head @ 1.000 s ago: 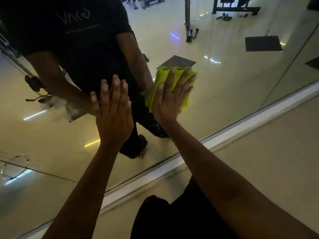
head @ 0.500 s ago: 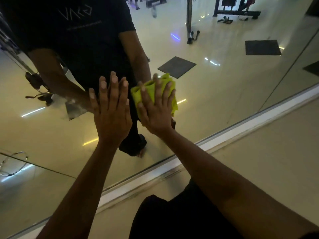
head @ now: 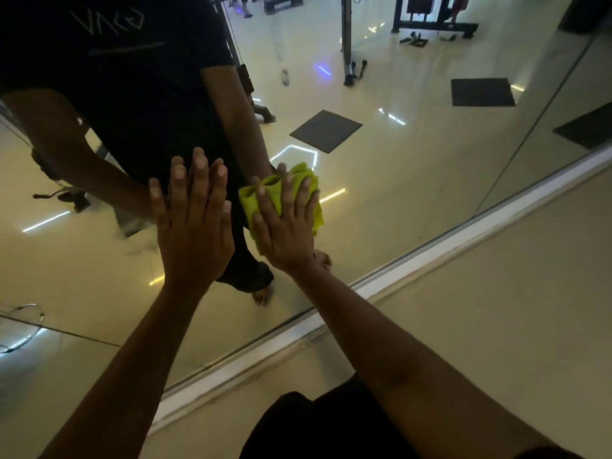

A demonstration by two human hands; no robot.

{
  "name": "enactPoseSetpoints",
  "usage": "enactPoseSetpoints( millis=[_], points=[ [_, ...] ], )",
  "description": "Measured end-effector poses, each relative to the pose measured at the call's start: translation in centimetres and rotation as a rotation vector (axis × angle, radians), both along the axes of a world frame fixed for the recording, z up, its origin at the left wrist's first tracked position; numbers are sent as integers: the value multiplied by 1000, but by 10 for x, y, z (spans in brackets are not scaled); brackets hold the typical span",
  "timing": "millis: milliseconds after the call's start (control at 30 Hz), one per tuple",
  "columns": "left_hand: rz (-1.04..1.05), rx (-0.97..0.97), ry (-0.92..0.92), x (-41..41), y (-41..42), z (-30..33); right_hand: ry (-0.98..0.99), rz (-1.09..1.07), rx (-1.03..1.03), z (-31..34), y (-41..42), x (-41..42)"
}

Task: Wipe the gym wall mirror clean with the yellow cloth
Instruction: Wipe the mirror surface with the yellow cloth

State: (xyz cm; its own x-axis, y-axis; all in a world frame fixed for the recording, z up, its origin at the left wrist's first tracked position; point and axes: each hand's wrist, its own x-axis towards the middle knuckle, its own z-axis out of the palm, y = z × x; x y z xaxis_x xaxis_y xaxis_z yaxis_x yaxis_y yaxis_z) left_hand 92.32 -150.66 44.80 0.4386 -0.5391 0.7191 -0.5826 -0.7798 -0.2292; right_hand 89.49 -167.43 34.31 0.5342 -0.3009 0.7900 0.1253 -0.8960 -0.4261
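The wall mirror (head: 414, 180) fills the upper part of the head view, down to its pale bottom frame (head: 430, 256). My right hand (head: 286, 223) presses the bunched yellow cloth (head: 255, 197) flat against the glass with straight, spread fingers. Much of the cloth is hidden under that hand. Just to its left, my left hand (head: 193, 223) lies flat on the mirror, fingers straight and together, holding nothing. The two hands nearly touch.
The mirror reflects a person in a dark shirt, a glossy gym floor, dark floor mats (head: 326, 130) and exercise machines (head: 430, 21). A hazy smear (head: 132, 233) shows on the glass left of my left hand. Below the frame lies pale floor (head: 496, 293).
My right hand slid the cloth left and a little down across the glass, from well right of my left hand to close beside it. The left hand stayed flat in place.
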Motion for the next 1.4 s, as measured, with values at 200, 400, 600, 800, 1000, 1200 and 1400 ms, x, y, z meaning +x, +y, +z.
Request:
enactPoseSetpoints(
  millis=[200, 400, 600, 800, 1000, 1200, 1400],
  points=[
    [-49, 35, 35, 0, 14, 15, -82, -291, 475, 52, -48, 1],
    [-33, -38, 57, -9, 18, 28, 32, -19, 123, 57, 16, -3],
    [-17, -119, 14, -9, 26, 44, -3, -131, 151, 84, -29, -5],
    [84, -107, 30, -10, 35, 40, 2, -17, 130, 78, 43, 3],
    [88, -169, 8, -11, 41, 27, -61, -122, 229, 74, 8, -5],
    [128, -211, 32, 0, 54, 14, -60, -52, 260, 78, 68, 16],
    [105, -253, 55, 2, 60, 15, -46, -108, 286, 76, 47, 14]
  ],
)
